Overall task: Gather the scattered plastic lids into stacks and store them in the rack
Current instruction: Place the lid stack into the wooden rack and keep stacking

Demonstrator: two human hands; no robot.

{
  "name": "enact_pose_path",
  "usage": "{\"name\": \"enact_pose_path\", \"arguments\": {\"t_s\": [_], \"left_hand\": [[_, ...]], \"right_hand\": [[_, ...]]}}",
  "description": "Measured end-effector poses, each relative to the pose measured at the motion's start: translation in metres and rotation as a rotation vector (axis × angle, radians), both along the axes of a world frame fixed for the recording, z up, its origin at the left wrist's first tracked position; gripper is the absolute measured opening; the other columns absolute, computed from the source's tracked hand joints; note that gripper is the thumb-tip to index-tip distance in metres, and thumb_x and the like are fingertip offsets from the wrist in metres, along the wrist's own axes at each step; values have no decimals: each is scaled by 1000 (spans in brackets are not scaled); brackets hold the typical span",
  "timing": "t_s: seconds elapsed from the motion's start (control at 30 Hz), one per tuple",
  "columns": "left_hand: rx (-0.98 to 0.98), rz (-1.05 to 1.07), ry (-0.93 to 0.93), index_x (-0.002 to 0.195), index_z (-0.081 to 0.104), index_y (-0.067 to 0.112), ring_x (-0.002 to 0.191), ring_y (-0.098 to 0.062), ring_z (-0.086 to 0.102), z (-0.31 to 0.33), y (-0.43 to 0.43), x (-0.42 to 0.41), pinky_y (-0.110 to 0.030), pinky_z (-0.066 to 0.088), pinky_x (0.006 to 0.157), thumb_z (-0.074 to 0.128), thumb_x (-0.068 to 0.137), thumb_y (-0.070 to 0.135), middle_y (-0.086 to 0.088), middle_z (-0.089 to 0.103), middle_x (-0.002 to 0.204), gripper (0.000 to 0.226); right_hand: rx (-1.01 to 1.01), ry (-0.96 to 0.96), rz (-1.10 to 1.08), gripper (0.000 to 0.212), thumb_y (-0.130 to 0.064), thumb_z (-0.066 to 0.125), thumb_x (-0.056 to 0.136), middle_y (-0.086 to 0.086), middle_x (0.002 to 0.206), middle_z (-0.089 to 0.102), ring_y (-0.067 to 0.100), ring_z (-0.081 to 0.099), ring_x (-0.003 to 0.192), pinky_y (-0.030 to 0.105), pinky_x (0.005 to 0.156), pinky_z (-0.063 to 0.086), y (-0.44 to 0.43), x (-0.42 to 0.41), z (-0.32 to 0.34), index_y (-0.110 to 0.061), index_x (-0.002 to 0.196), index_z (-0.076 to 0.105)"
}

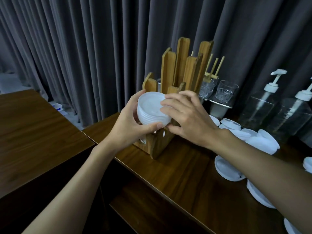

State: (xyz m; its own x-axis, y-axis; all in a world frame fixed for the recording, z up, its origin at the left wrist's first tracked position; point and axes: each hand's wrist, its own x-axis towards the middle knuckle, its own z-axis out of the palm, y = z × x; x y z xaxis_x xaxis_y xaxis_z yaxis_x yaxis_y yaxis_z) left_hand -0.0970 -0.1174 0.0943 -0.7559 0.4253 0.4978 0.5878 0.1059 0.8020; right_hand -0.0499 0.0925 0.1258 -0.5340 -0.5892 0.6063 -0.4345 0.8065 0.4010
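Note:
A stack of white plastic lids is held just in front of the wooden rack, at its low front slot. My left hand grips the stack from the left, thumb under its lower edge. My right hand touches the stack's top and right side with spread, bent fingers. Loose white lids lie scattered on the wooden counter to the right, some partly hidden by my right forearm.
Two clear pump bottles stand at the right rear. Drinking glasses sit on a holder behind the rack. A second wooden table lies to the left, with a gap between. Dark curtains hang behind.

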Motion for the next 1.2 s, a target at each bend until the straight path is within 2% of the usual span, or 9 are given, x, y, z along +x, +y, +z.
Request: {"name": "enact_pose_path", "arguments": {"t_s": [0.13,0.23,0.4,0.5,0.63,0.7,0.8,0.97,1.2], "left_hand": [[-9,97,-29,156,21,25,137,-4,41,-12,6,1,-29,41,114,81,71,46,13,41,148,106],[60,131,-38,156,17,30,134,-8,48,-20,9,4,-35,45,112,80,73,45,7,49,143,105],[26,219,35,154,22,27,135,-3,45,-25,16,7,-17,43,108,78,84,35,7,48,146,90],[-6,311,95,153,27,24,139,-2,39,-35,18,13,-22,41,111,73,90,32,8,41,152,78],[110,446,114,141,45,21,111,1,54,-60,15,32,-12,48,88,61,96,18,5,53,125,48],[148,418,16,137,48,26,109,6,56,-72,15,40,-12,49,86,54,99,20,15,58,117,39],[165,336,-137,143,47,29,121,10,53,-86,19,44,-13,47,96,46,105,22,24,58,126,39],[237,244,-237,135,41,48,126,17,46,-86,21,46,-3,38,97,39,104,34,45,53,125,34],[238,234,-223,140,42,40,130,11,46,-92,22,46,-9,40,104,34,106,37,34,53,132,35]], "right_hand": [[50,21,-63,30,-19,72,79,4,120,68,23,56,127,48,114,25,0,-10,-6,-11,107,69],[52,16,-97,28,-20,71,79,4,118,68,23,57,125,47,116,23,-2,-15,-10,-11,105,68],[51,27,-117,23,-20,70,81,4,113,68,23,59,122,47,117,22,-3,-19,-13,-10,101,69],[108,22,-141,21,-18,66,80,5,111,69,25,58,122,51,119,24,-1,-22,-17,-10,99,69],[192,34,-179,9,-13,64,82,6,101,70,29,57,125,54,121,19,3,-24,-26,-9,89,66],[220,47,-193,6,-9,61,86,9,99,70,31,55,129,53,124,15,4,-25,-33,-8,87,66],[272,27,-207,9,-3,57,89,12,98,69,34,55,128,48,125,13,4,-28,-45,-6,87,66],[283,-59,-186,7,-3,58,90,11,97,66,31,63,108,42,123,20,3,-33,-52,-6,92,65],[264,-117,-129,20,-4,55,89,5,108,66,23,62,108,33,124,14,4,-37,-55,-9,103,68]]}}
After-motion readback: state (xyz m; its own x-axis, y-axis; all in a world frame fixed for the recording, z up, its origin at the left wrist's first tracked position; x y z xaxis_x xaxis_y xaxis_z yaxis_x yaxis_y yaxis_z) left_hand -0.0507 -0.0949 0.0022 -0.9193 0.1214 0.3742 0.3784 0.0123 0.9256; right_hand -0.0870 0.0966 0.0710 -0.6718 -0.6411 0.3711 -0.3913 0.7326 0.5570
